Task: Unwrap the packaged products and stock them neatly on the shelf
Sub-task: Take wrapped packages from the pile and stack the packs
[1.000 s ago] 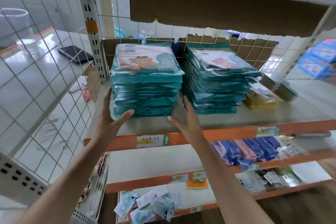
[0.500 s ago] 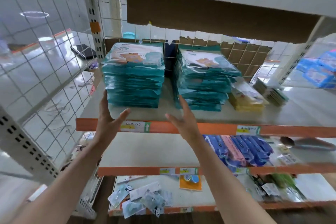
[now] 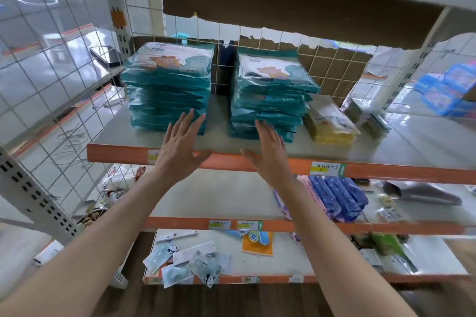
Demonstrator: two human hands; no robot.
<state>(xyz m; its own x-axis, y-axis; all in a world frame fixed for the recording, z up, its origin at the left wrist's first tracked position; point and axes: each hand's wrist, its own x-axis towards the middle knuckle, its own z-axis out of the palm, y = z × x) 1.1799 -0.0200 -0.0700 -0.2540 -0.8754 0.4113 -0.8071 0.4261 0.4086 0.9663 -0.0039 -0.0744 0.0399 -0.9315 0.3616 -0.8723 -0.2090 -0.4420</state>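
Note:
Two stacks of teal product packs stand side by side on the shelf. The left stack sits near the wire side panel, the right stack a gap away. My left hand is spread, fingers straight, in front of the lower right corner of the left stack. My right hand is held flat before the lower left corner of the right stack. Both hands hold nothing and hover over the orange shelf edge. Whether the fingertips touch the packs is unclear.
Yellow packs lie right of the right stack, with a small grey stack beyond. Blue and pink packs lie on the shelf below. Loose panda packs litter the lowest shelf. A wire grid closes the left side.
Both hands have shifted right and inward, from flanking the left stack to the gap between the stacks. The view has pulled back and tilted lower.

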